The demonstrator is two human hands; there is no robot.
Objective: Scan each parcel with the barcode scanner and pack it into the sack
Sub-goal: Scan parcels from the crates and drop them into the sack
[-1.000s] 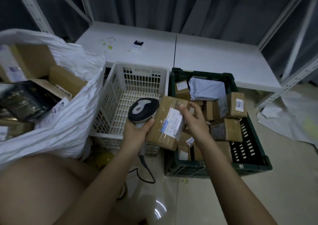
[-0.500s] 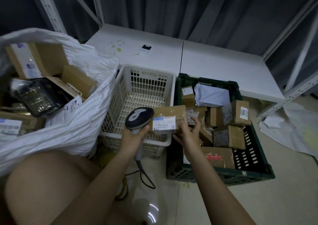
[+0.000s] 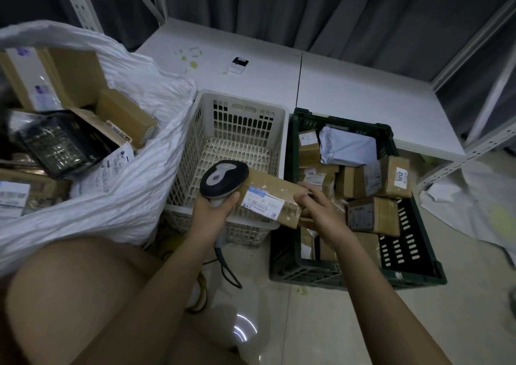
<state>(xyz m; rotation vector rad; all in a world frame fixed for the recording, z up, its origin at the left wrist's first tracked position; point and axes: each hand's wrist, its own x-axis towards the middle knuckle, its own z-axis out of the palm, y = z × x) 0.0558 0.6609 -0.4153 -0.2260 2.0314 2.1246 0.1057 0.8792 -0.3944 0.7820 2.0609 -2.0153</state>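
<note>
My left hand point(image 3: 213, 206) grips the handle of the black and grey barcode scanner point(image 3: 223, 178), whose head points at a brown cardboard parcel point(image 3: 272, 197). My right hand point(image 3: 318, 211) holds that parcel by its right end, its white label facing up over the white basket point(image 3: 240, 110). The white sack point(image 3: 134, 197) stands open at the left with several boxes and a dark packet inside. The green crate point(image 3: 413, 267) on the right holds several more parcels.
A low white table point(image 3: 349, 90) runs behind the basket and crate, with a small white and black device point(image 3: 238, 65) on it. The scanner's cable point(image 3: 229, 269) trails on the floor. White wrapping point(image 3: 474, 211) lies at the right. My bare knee fills the lower left.
The parcel has been turned from upright to lying flat with its label up, and it has shifted left over the basket beside the scanner head. The scanner stays in my left hand.
</note>
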